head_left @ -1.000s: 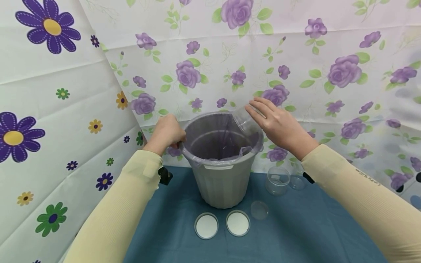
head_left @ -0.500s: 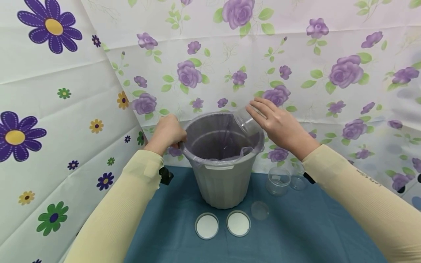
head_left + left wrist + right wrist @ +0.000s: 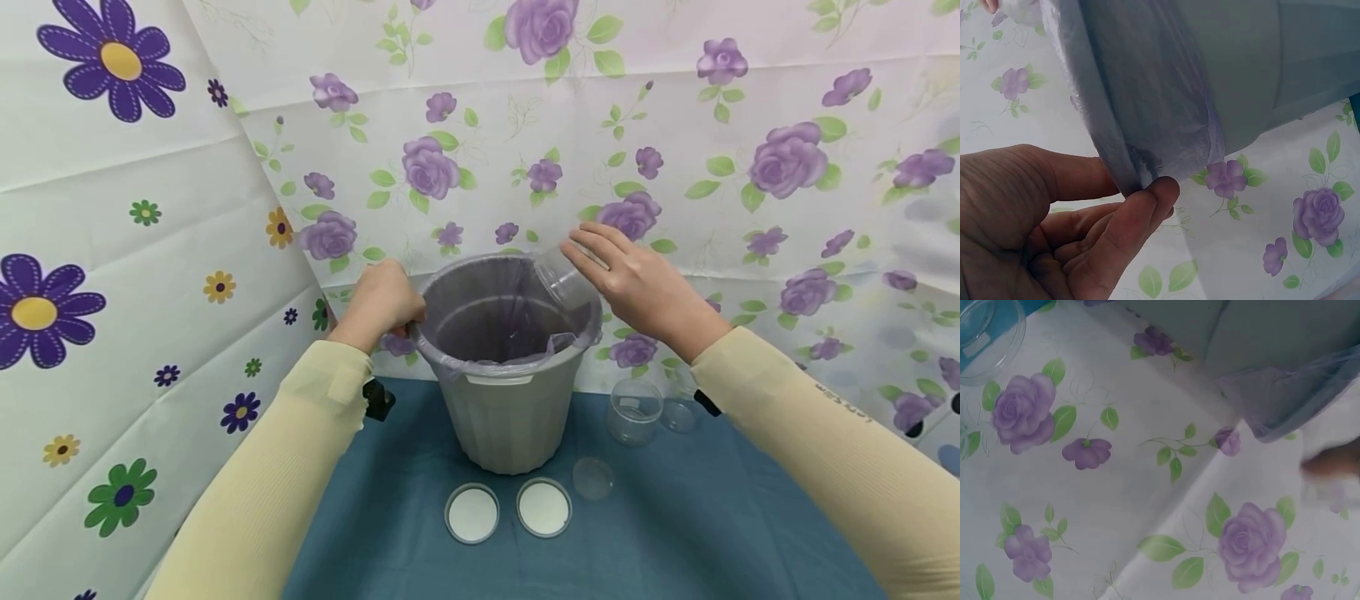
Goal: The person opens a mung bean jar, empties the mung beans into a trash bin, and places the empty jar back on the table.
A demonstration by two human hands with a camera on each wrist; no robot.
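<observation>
A grey trash bin (image 3: 512,425) stands on the blue cloth, lined with a thin purple bag (image 3: 551,354) folded over its rim. My left hand (image 3: 381,302) pinches the bin's left rim through the bag; in the left wrist view the thumb (image 3: 1082,178) lies on one side and the fingertips on the other. Over the bin's right side, my right hand (image 3: 633,279) holds a clear plastic jar (image 3: 562,279) tilted with its mouth down into the bin. No contents show in the jar. The right wrist view catches only a blurred finger (image 3: 1335,461) near the rim.
Two round dishes with white discs, a left dish (image 3: 472,514) and a right dish (image 3: 543,508), lie before the bin. Beside them is a clear lid (image 3: 593,479). A clear jar (image 3: 634,425) and another clear round piece (image 3: 678,415) stand to the right. Flowered curtains hang behind.
Both hands hold almost the same position at the bin. The jar tilts over it much as before, with only a slight shift.
</observation>
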